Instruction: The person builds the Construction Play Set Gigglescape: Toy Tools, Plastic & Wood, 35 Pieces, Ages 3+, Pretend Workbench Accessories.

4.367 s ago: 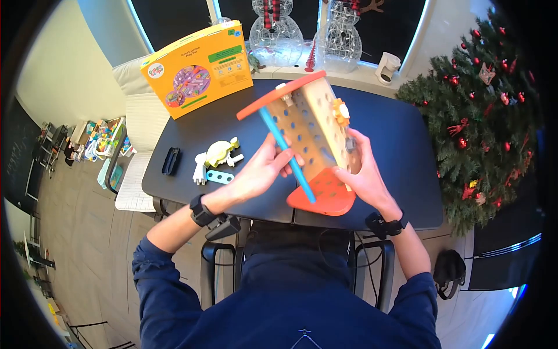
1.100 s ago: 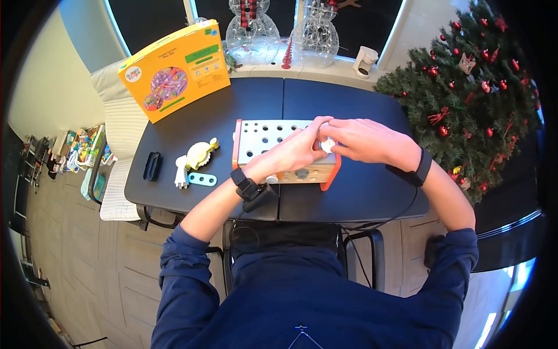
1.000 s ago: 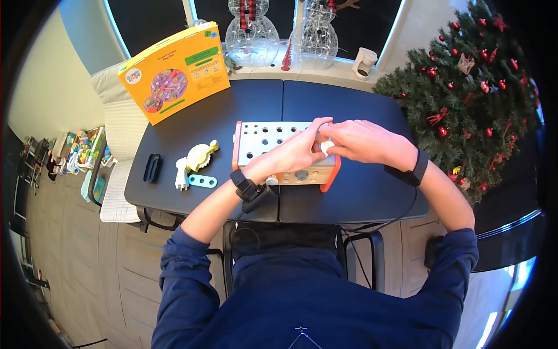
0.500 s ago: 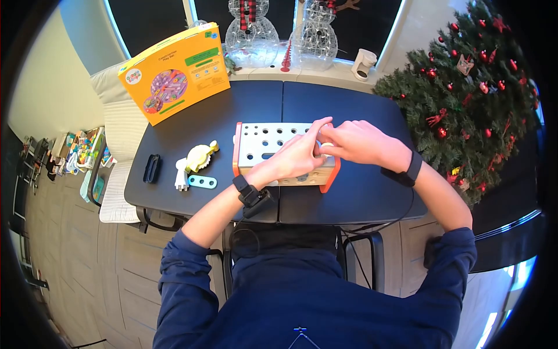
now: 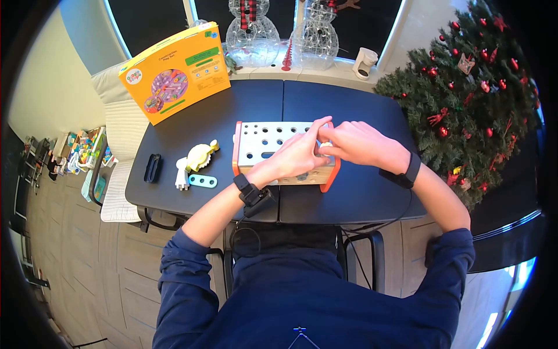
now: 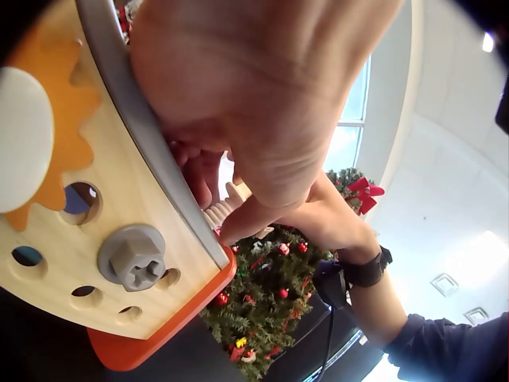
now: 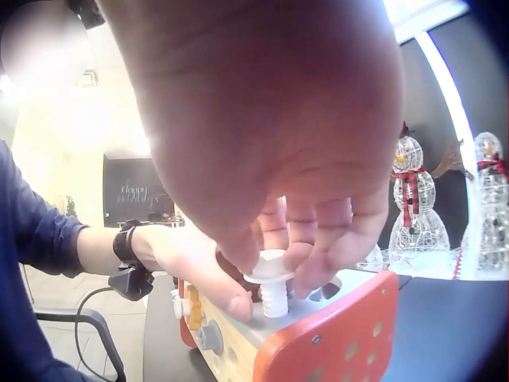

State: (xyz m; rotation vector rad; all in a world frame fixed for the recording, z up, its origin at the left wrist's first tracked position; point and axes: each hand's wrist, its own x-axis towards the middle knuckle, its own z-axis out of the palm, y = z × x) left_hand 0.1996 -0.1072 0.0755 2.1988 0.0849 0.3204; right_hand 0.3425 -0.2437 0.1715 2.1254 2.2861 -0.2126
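Observation:
A toy workbench [image 5: 247,141] with a grey holed top and red end panels stands on the table. Thumb and fingertips of my right hand [image 5: 363,142] pinch the head of a white toy bolt [image 7: 273,274] upright at the right end of the top; its threaded shank shows below the head. My left hand [image 5: 296,154] lies over the top, thumb and index finger on either side of the bolt; its other fingers are mostly hidden. An orange gear [image 6: 67,131] and a grey bolt [image 6: 134,259] sit on the workbench's wooden front.
Left of the workbench lie a yellow toy piece [image 5: 200,157], a white toy piece [image 5: 181,174], a teal strip with holes [image 5: 203,181] and a black holder [image 5: 152,168]. A yellow box [image 5: 174,72] stands at the table's back left. A decorated tree [image 5: 465,104] is on the right.
The workbench, held up and tilted by both hands at first, now stands on the table. Since then, the right hand has turned slightly at the white bolt, and the left has barely moved.

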